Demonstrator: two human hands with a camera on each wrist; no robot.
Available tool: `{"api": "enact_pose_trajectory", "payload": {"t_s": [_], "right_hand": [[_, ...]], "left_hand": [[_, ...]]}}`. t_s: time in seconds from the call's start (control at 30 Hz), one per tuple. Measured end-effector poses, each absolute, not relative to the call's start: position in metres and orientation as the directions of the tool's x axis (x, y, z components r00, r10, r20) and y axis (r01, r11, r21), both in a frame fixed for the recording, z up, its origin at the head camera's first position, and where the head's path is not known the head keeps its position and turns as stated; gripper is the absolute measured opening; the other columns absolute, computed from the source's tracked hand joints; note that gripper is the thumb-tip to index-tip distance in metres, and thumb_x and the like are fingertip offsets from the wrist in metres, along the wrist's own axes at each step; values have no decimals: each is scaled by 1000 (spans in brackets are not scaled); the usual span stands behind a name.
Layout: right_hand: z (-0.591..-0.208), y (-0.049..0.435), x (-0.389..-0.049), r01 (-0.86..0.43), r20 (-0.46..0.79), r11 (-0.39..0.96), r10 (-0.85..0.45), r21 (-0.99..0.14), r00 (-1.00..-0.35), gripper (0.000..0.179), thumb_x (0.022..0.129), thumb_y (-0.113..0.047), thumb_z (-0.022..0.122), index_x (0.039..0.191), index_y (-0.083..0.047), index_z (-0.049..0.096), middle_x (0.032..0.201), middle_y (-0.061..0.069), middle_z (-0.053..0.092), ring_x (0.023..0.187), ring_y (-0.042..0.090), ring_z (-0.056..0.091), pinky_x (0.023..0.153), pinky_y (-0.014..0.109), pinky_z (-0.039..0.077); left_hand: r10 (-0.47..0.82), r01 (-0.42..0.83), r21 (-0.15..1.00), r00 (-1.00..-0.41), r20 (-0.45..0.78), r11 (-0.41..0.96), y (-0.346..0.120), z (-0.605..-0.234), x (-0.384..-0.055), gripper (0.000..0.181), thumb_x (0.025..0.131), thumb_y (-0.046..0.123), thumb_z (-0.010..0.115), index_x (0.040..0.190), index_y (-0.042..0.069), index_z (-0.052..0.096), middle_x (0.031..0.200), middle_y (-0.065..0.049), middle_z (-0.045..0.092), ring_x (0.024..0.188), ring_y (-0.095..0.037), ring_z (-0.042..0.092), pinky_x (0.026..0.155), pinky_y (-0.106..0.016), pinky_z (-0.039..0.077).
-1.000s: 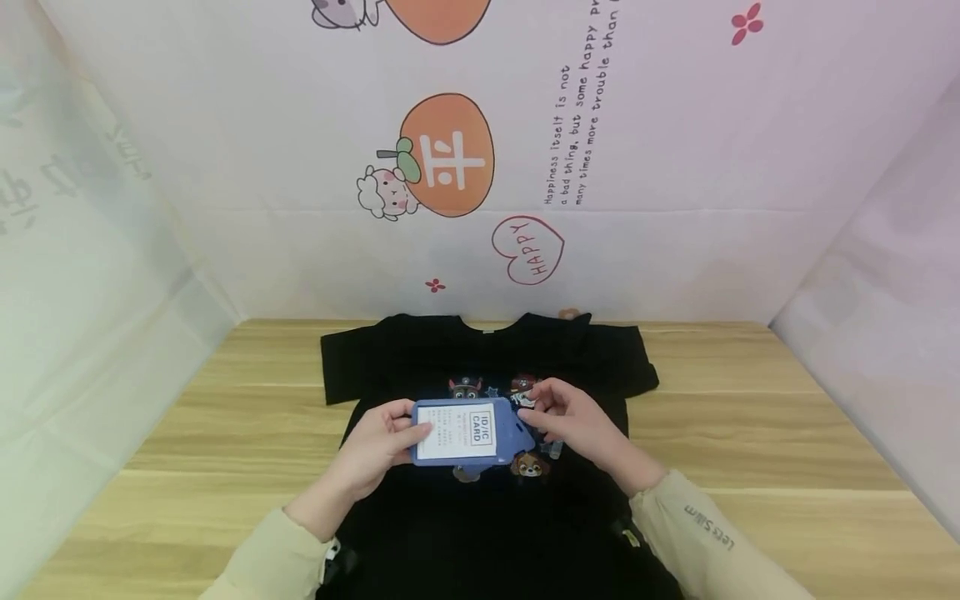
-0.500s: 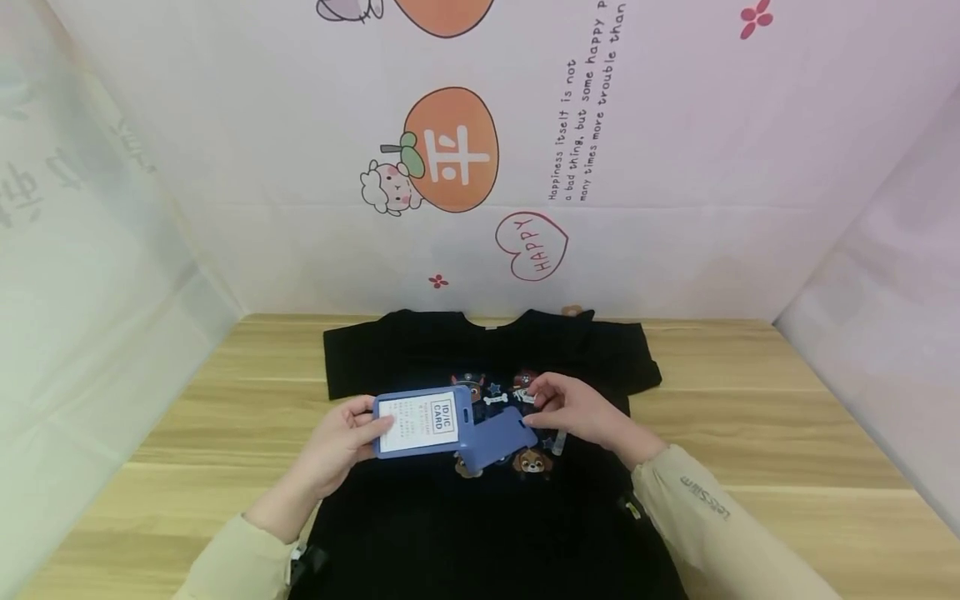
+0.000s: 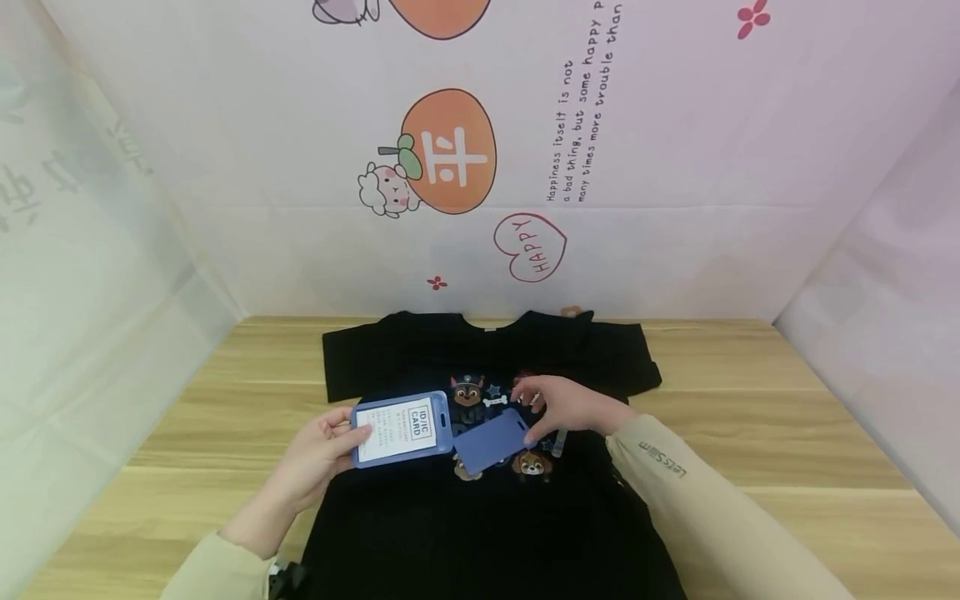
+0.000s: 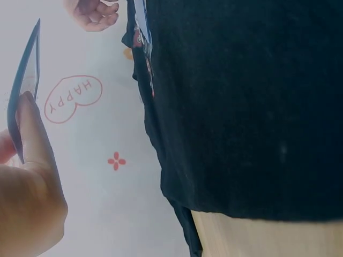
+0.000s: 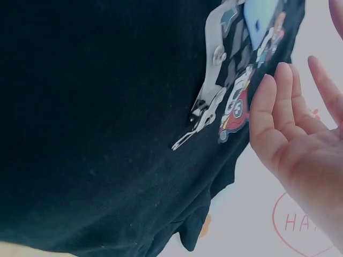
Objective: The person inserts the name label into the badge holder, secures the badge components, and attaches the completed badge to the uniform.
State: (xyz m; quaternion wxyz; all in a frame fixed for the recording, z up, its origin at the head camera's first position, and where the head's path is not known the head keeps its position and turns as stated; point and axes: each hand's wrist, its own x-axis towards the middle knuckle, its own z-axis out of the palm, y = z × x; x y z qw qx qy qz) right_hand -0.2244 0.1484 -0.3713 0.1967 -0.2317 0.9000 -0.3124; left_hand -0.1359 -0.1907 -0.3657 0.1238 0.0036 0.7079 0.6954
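Person's left hand (image 3: 318, 450) pinching, thumb on top, fingers beneath; left forearm (image 3: 251, 525) angled in from lower left. Right hand (image 3: 572, 406) apart, fingers relaxed, lightly bent; right forearm (image 3: 697, 487) from lower right.

Blue badge holder (image 3: 444, 439), black shirt (image 3: 480, 529)

The head view's bottom edge crops the black shirt (image 3: 487, 533); the right hand (image 3: 576, 408) covers part of its print (image 3: 496, 402); the white card (image 3: 395, 430) bears finer lettering (image 3: 384, 433) too small to read.
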Motion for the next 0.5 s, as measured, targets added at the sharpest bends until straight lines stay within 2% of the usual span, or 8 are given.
{"api": "enact_pose_trajectory", "payload": {"t_s": [0.3, 0.5], "right_hand": [[-375, 138, -239, -290, -288, 735, -550, -613, -784, 61, 68, -11, 84, 122, -15, 56, 121, 7, 52, 113, 27, 51, 95, 45, 46], [-382, 135, -245, -281, -324, 743, -555, -608, -766, 63, 67, -9, 85, 122, -17, 55, 120, 6, 50, 111, 27, 50, 95, 46, 45]], "left_hand": [[186, -173, 985, -968, -169, -8, -194, -367, -136, 32, 97, 7, 51, 122, -11, 42, 99, 1, 71, 87, -9, 68, 76, -25, 56], [182, -175, 985, -968, -174, 11, -194, -368, -136, 36, 98, 9, 50, 124, -13, 39, 105, -5, 71, 88, -10, 68, 77, -26, 56]]}}
